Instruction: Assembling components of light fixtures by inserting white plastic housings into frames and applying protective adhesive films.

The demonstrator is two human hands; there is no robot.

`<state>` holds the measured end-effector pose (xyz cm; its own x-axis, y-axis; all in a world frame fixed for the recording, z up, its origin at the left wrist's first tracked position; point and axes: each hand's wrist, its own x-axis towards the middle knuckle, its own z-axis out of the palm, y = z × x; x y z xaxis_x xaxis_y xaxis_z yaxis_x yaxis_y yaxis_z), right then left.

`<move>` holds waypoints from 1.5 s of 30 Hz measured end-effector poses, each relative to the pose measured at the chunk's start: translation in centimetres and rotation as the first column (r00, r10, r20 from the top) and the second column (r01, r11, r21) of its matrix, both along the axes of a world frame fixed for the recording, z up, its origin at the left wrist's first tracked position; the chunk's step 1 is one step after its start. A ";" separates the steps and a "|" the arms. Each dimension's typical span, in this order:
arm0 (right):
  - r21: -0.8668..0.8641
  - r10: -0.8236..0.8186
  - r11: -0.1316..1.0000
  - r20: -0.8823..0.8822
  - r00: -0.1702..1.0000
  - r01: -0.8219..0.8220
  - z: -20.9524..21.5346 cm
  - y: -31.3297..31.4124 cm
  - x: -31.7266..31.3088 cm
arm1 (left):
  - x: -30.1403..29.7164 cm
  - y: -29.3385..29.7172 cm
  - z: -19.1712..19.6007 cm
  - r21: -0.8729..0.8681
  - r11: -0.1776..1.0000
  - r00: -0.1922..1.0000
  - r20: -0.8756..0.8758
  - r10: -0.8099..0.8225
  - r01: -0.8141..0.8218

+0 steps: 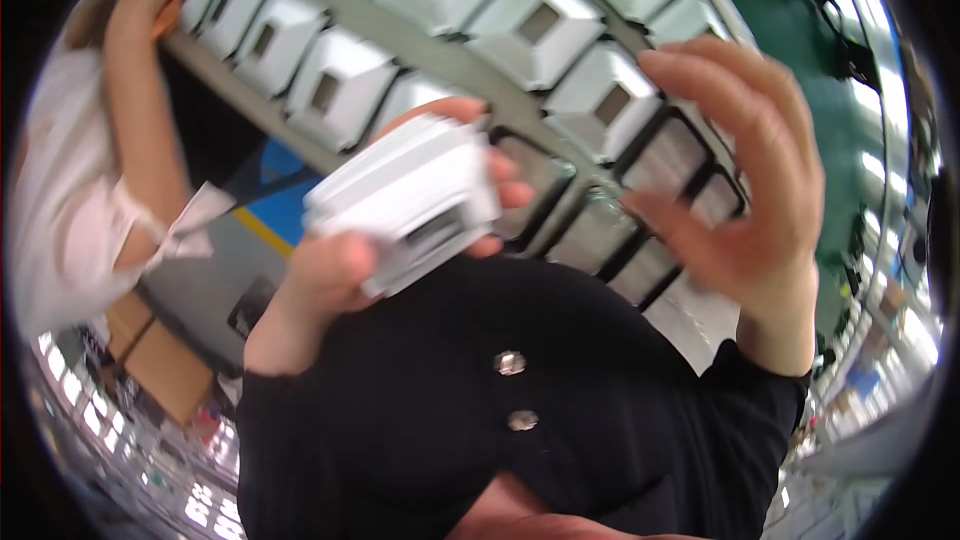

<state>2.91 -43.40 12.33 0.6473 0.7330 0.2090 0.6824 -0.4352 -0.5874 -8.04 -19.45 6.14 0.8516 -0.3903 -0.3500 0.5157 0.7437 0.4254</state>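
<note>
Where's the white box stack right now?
In the head view, the white box stack sits left of centre, held in the left hand, with the open right hand apart from it on the right.

Our left hand (345,255) up near picture centre, fingers curled, thumb pressed forward, clamped round small white stack (405,198). Left wrist bare, bent back, black sleeve starting just below it. Our right hand (745,165) raised on right side, open, nothing in it; fingers spread and slightly bent, tips pointing left, thumb jutting toward left hand. Palm faces inward. Right wrist upright, black cuff under it. We keep both hands apart, clear gap between them. Edges of both hands motion-blurred.
</note>
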 end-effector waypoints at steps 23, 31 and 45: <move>0.219 0.222 0.953 -0.029 0.975 -0.211 0.1 7.8 -11.5 | -7.9 2.3 1.9 0.040 0.997 0.954 0.288 -0.077 0.068; 0.228 0.256 0.944 -0.049 0.966 -0.238 -0.4 7.6 -12.3 | -9.2 1.9 0.5 -0.014 1.000 0.950 0.311 -0.003 0.008; 0.302 0.257 0.943 -0.400 0.880 -0.139 -0.5 8.0 -12.4 | -9.3 1.4 0.9 0.288 0.950 0.951 0.310 0.026 -0.120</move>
